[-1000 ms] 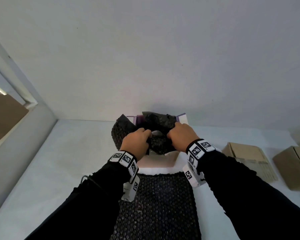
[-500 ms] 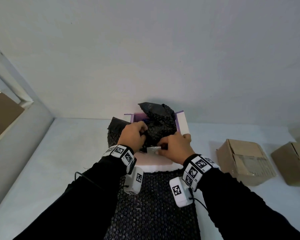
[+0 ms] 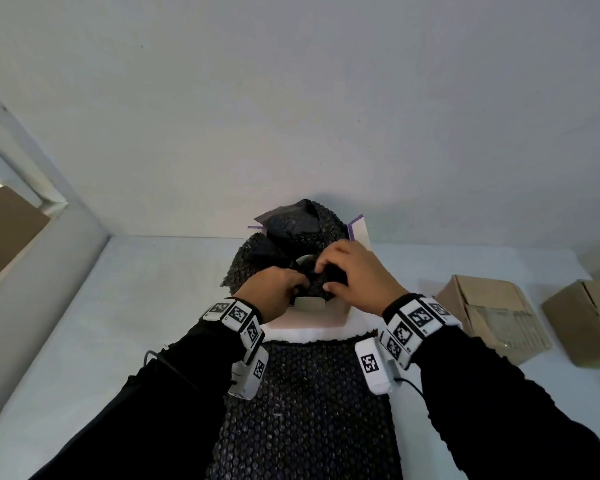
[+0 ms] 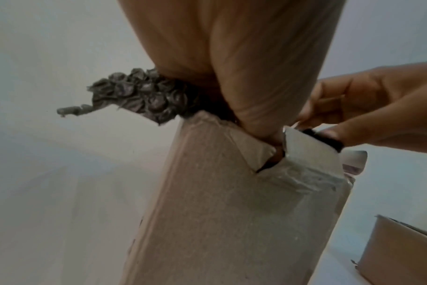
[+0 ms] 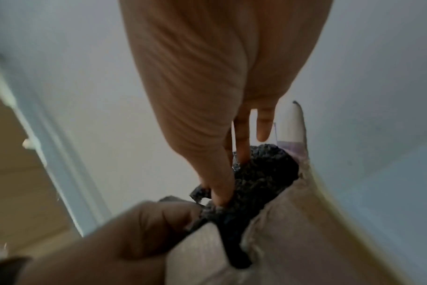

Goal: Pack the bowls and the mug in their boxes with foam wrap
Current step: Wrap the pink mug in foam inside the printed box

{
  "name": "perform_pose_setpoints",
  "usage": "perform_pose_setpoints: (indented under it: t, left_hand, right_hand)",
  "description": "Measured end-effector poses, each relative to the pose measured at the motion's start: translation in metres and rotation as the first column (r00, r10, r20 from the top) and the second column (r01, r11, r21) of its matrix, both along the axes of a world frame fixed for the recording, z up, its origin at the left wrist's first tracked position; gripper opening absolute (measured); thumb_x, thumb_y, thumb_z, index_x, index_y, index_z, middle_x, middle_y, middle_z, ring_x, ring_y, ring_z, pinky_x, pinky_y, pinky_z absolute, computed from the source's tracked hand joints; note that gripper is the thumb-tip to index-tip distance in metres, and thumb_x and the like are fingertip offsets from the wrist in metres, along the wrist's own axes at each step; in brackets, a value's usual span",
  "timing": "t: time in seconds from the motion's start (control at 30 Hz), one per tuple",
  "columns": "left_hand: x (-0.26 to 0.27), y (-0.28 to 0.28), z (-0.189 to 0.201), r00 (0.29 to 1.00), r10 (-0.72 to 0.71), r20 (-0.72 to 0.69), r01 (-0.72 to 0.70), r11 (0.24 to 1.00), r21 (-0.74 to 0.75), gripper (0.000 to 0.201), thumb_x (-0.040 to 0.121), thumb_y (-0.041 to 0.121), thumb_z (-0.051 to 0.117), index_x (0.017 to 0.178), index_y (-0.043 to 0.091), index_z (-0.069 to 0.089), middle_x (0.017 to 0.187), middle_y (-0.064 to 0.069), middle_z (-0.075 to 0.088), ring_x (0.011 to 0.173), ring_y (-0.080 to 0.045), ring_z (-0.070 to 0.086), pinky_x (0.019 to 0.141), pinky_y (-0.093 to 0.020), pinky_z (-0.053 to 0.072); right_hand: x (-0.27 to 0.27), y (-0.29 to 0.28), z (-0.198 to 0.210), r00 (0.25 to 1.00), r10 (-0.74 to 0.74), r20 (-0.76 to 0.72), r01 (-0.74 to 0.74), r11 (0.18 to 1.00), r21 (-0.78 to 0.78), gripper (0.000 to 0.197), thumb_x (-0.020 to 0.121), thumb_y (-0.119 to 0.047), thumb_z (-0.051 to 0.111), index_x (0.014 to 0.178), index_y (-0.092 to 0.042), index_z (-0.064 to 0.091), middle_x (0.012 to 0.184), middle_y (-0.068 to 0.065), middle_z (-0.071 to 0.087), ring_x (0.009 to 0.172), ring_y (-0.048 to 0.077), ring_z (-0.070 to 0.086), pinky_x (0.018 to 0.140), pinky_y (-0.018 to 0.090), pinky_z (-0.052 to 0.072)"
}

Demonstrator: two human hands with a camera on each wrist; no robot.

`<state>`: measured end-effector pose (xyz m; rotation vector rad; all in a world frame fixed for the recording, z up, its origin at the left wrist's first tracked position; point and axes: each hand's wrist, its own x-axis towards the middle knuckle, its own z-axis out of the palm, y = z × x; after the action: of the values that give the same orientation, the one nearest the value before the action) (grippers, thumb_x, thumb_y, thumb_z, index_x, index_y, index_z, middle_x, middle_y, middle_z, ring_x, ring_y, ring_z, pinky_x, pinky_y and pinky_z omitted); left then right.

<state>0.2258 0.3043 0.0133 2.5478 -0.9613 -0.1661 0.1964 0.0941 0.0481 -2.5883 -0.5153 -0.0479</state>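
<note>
An open box (image 3: 309, 320) with purple inner flaps stands at the middle of the table, stuffed with black foam wrap (image 3: 302, 226) that bulges above its rim. A small grey curved edge (image 3: 303, 261) shows through the wrap; I cannot tell which dish it is. My left hand (image 3: 300, 282) grips the wrap at the box's front edge, its thumb tucked inside the box wall (image 4: 219, 212). My right hand (image 3: 323, 275) pinches the wrap from above, and its fingers (image 5: 222, 185) dig into the black wrap (image 5: 261, 173).
A second sheet of black wrap (image 3: 309, 410) lies flat on the table between my forearms. Two brown cardboard boxes (image 3: 492, 313) (image 3: 589, 323) sit at the right. A wall stands right behind the open box, and a ledge runs along the left.
My right hand has left the small front flap and moved up onto the wrap. My left hand has dropped toward the box's front edge. The wrap sits lower in the box.
</note>
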Motion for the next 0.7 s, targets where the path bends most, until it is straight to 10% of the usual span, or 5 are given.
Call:
perform_pose_setpoints:
  t: [0.17, 0.3, 0.4, 0.57, 0.7]
  left_hand:
    - [-0.011, 0.011, 0.012, 0.859, 0.282, 0.428, -0.341, 0.938, 0.066, 0.049, 0.066, 0.046, 0.074, 0.111, 0.032, 0.06, 0.119, 0.002, 0.056, 0.108, -0.027, 0.047, 0.081, -0.041, 0.039]
    - [-0.02, 0.023, 0.009, 0.817, 0.526, 0.237, -0.557, 0.826, 0.084, 0.087, 0.06, 0.07, 0.066, 0.136, 0.037, 0.04, 0.141, -0.005, 0.035, 0.121, -0.033, 0.038, 0.091, -0.049, 0.043]
    - [-0.017, 0.026, 0.005, 0.836, 0.527, 0.156, -0.537, 0.843, 0.034, 0.07, 0.069, 0.053, 0.074, 0.13, 0.027, 0.053, 0.131, -0.006, 0.046, 0.113, -0.033, 0.04, 0.093, -0.044, 0.045]
    - [-0.012, 0.018, 0.014, 0.814, 0.376, 0.442, -0.422, 0.907, 0.005, 0.02, 0.066, 0.011, 0.077, 0.084, 0.015, 0.069, 0.085, -0.002, 0.064, 0.082, -0.031, 0.051, 0.063, -0.037, 0.045]
    - [-0.009, 0.001, 0.019, 0.913, 0.292, 0.286, -0.309, 0.951, 0.016, 0.027, 0.081, 0.006, 0.066, 0.105, 0.015, 0.058, 0.092, -0.005, 0.06, 0.078, -0.029, 0.057, 0.056, -0.034, 0.043]
  right_hand:
    - [0.008, 0.007, 0.0, 0.993, 0.012, -0.12, -0.058, 0.923, -0.38, 0.033, 0.088, -0.027, 0.061, 0.12, -0.035, 0.062, 0.111, -0.001, 0.068, 0.104, 0.023, 0.059, 0.084, 0.032, 0.047]
    - [0.007, 0.011, 0.004, 0.994, -0.079, -0.07, 0.041, 0.899, -0.435, 0.026, 0.086, -0.022, 0.057, 0.105, -0.032, 0.072, 0.1, 0.001, 0.07, 0.094, 0.025, 0.062, 0.067, 0.027, 0.041]
    - [0.006, 0.019, 0.002, 0.994, -0.089, -0.061, 0.047, 0.866, -0.497, 0.023, 0.084, -0.02, 0.055, 0.098, -0.025, 0.073, 0.094, 0.003, 0.07, 0.092, 0.026, 0.061, 0.07, 0.028, 0.036]
    - [0.004, 0.013, 0.004, 0.997, -0.065, -0.032, 0.043, 0.89, -0.454, 0.024, 0.082, -0.034, 0.058, 0.1, -0.029, 0.074, 0.106, 0.003, 0.056, 0.106, 0.026, 0.044, 0.077, 0.033, 0.036]
    - [0.004, 0.008, 0.008, 0.984, -0.016, -0.177, -0.073, 0.87, -0.488, 0.025, 0.087, -0.034, 0.053, 0.102, -0.028, 0.071, 0.1, 0.001, 0.067, 0.097, 0.024, 0.057, 0.082, 0.034, 0.035]
